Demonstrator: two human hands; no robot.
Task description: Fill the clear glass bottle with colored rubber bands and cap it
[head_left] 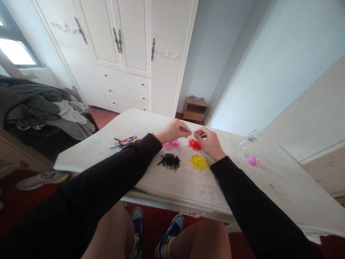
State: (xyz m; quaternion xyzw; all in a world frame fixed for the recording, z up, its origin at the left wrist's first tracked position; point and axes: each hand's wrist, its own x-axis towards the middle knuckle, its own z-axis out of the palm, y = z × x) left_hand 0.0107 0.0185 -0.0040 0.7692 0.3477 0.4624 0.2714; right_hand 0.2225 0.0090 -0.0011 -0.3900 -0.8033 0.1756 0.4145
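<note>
Gap between black pile (170, 162), yellow pile (198, 162); red pile (194, 145) behind yellow.

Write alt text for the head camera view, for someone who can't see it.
A person's left hand and right hand pinch a tiny yellow piece between them above a pale table. Near them lie a pink pile, a red pile, a black pile and a yellow pile of small pieces, with mixed coloured strips further left.

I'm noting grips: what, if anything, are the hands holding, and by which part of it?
A small yellow piece seems pinched by both left hand and right hand; it is too small to tell which part each grips.
</note>
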